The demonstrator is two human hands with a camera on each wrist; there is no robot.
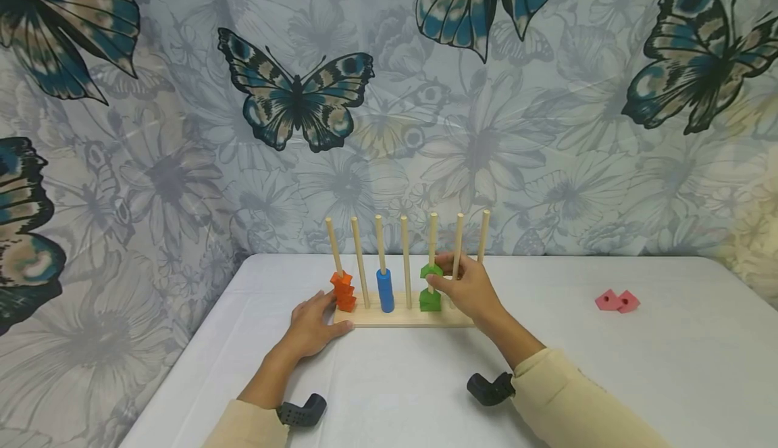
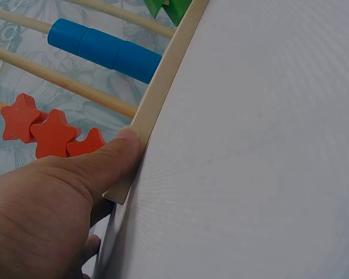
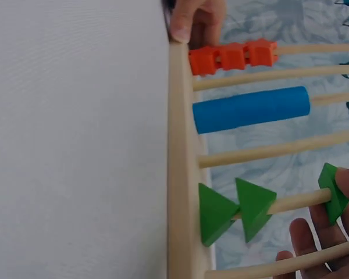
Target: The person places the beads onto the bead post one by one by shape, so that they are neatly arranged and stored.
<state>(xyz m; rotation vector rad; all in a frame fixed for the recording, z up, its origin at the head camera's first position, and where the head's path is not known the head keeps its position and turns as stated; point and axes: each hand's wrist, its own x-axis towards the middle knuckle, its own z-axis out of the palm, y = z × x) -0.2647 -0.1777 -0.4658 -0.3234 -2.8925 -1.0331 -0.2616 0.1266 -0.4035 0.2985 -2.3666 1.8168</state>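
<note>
A wooden peg board (image 1: 401,319) with several upright pegs stands on the table. My right hand (image 1: 471,289) pinches a green triangular bead (image 3: 331,195) that is threaded partway up one peg, above two green triangular beads (image 3: 253,209) at the base of that peg. My left hand (image 1: 313,326) grips the board's left end, its thumb (image 2: 125,145) on the front edge and other fingers partly hidden. Near it, orange star beads (image 1: 343,291) are stacked on the leftmost peg. Blue cylinder beads (image 2: 104,49) fill the lower part of another peg.
Two pink beads (image 1: 608,301) with holes lie on the white tablecloth (image 1: 608,380) to the right. A butterfly-patterned cloth (image 1: 413,130) hangs behind the table. Dark wrist devices (image 1: 489,389) sit on both forearms.
</note>
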